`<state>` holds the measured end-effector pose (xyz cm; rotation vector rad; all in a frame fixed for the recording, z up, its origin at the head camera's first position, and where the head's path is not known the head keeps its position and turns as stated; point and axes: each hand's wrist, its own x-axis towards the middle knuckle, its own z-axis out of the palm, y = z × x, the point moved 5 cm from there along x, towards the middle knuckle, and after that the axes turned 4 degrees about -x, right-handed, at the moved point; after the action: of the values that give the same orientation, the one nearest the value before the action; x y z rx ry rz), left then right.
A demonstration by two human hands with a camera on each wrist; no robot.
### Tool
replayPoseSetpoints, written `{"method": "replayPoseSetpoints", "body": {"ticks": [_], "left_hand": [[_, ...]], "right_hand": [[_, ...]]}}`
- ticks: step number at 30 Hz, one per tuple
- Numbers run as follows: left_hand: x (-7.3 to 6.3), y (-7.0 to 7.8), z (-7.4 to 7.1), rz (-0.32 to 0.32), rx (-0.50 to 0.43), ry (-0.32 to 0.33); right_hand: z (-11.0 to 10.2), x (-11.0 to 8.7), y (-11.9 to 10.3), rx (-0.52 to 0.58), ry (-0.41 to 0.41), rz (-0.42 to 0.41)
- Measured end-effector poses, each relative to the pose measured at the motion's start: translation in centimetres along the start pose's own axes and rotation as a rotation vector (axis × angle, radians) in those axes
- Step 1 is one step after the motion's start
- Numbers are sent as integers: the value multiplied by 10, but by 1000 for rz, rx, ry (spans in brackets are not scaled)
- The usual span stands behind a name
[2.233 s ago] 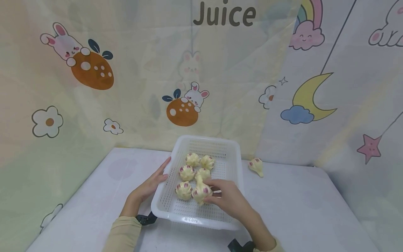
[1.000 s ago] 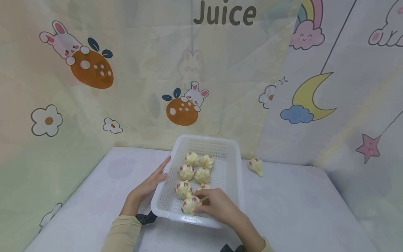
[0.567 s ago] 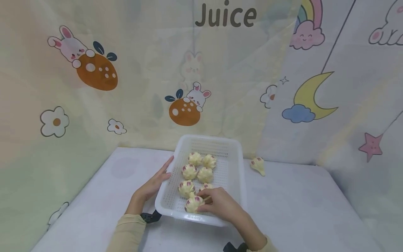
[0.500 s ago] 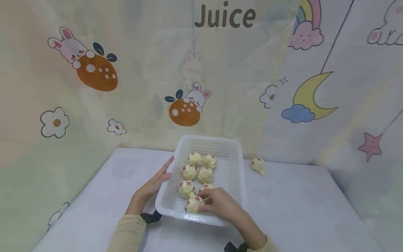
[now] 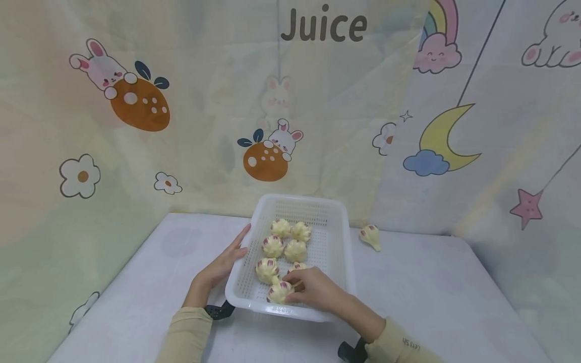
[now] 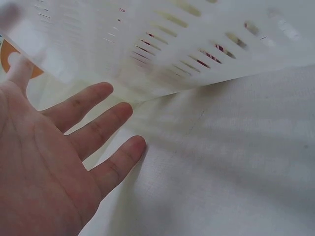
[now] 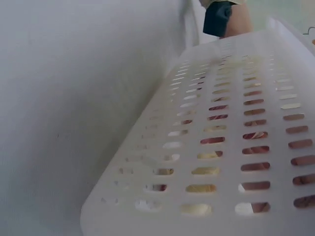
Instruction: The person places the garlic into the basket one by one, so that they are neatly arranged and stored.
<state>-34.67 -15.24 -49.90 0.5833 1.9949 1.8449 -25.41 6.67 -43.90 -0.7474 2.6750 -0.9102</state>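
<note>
A white perforated plastic basket (image 5: pixel 338 252) holds several garlic bulbs (image 5: pixel 273 246), cream with purple streaks. My right hand (image 5: pixel 317 290) reaches over the basket's right side. Its thumb and fingers pinch a garlic bulb (image 5: pixel 279 292) at the front, stem pointing away. Another bulb (image 5: pixel 297 267) is partly covered by that hand. My left hand (image 5: pixel 220 267) lies along the basket's left side, fingers extended; the left wrist view shows the open palm (image 6: pixel 44 162) beside the basket wall (image 6: pixel 98 54). In the right wrist view the basket wall (image 7: pixel 229 147) hides the right hand's grip.
One garlic bulb (image 5: pixel 370 237) lies on the white tabletop (image 5: pixel 431 292), right of the basket's far end. A printed cloth backdrop (image 5: pixel 204 101) rises behind the table. A dark wrist mount (image 5: pixel 220 310) sits on the left wrist, another (image 5: pixel 352 351) on the right.
Since the oldest frame, my right hand and the bulb it holds are nearer the basket's front left. A bulb behind the hand has come into sight. The left hand stays by the basket.
</note>
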Motion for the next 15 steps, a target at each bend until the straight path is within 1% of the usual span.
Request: {"method": "replayPoseSetpoints", "body": {"ticks": [3,6,11,15], "left_hand": [[-2,3,0,10,-12,-18],[-2,4,1,19,-15,-33],[0,-2,-1,3,-27,-22],[0,-5,-5,-8,-26,-10]], "right_hand": [[-2,5,2,-8,-21,-26],[-2,11,6,11,-46,-46],[3,21,9,47,-88,-48],[9,27,8,45,-93,-34]]}}
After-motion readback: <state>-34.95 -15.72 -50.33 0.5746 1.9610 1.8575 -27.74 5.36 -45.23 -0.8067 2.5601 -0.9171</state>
